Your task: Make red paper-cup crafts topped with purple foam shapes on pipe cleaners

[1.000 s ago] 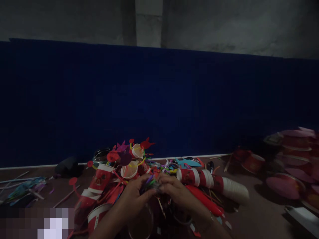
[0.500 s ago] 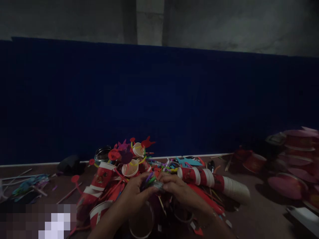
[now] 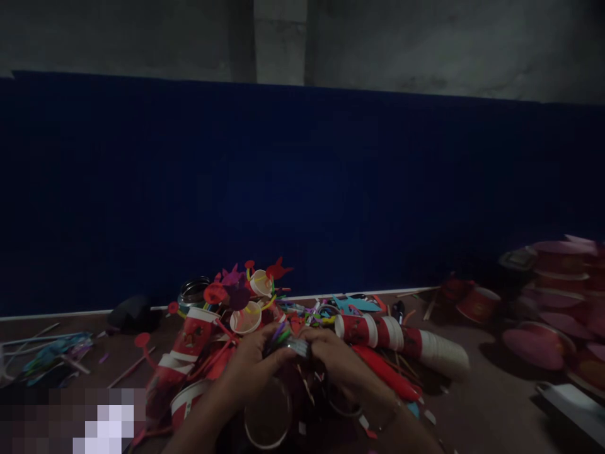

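My left hand (image 3: 250, 366) is closed around a small bunch of purple and green strips (image 3: 283, 337). By its thumb is a small shiny silvery piece (image 3: 299, 346), too blurred to name. My right hand (image 3: 333, 353) is closed against the right side of that piece, its fingertips partly hidden. Beneath both hands, a round-rimmed cup (image 3: 268, 413) sits in shadow. Red paper cups (image 3: 193, 334) with white rims and coloured cut-out shapes are heaped left of my left hand. A long nested stack of paper cups (image 3: 411, 343) lies just beyond my right hand.
A blue panel (image 3: 302, 189) stands along the back. Blue and purple strips (image 3: 61, 353) lie at the left, near a dark lump (image 3: 132, 313). Red and pink containers (image 3: 562, 271) are piled at the right, with a white flat object (image 3: 574, 403) in front.
My right hand has turned a little and shifted slightly right on the silvery piece, which now shows more of its shiny face. The whole view has moved slightly.
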`<move>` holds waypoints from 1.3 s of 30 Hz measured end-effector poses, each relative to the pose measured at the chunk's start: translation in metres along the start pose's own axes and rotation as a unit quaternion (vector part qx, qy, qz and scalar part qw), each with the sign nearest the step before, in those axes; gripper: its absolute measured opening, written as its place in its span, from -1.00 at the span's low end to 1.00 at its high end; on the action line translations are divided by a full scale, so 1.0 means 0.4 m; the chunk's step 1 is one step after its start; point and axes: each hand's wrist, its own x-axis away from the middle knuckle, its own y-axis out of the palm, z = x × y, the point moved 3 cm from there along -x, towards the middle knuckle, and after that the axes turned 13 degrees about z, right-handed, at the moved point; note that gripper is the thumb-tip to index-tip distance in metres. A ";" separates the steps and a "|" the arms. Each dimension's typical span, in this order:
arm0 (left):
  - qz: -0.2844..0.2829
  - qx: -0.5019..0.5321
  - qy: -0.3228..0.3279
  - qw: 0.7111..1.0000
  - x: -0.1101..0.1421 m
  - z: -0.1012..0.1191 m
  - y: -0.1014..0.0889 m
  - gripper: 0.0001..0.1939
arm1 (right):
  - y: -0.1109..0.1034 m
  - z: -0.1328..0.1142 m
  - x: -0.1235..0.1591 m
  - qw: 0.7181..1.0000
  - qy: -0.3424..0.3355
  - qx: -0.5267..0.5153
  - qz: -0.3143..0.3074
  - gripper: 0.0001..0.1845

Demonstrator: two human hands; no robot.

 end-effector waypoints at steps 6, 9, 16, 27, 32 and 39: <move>-0.003 -0.004 -0.003 1.000 0.000 -0.005 -0.002 -0.78 | -0.009 -0.010 0.010 0.999 0.009 -0.033 -0.039 -0.87; -0.010 0.006 -0.004 1.000 0.004 0.000 0.003 -0.80 | -0.007 -0.011 0.010 0.999 -0.012 0.000 -0.040 -0.90; -0.022 0.004 0.006 1.000 0.005 0.001 0.008 -0.85 | 0.003 -0.020 0.015 0.998 -0.040 0.029 -0.036 -0.90; -0.028 0.020 -0.004 0.999 0.001 0.003 0.006 -0.85 | 0.006 0.011 0.000 0.999 -0.027 0.012 0.020 -0.88; 0.004 0.023 -0.024 0.999 -0.002 0.019 -0.012 -0.80 | -0.007 -0.013 0.016 0.997 -0.023 0.032 -0.070 -0.72; 0.081 0.007 -0.040 0.996 -0.005 -0.006 -0.015 -0.59 | -0.015 -0.056 0.026 0.945 -0.232 0.230 -0.004 -0.75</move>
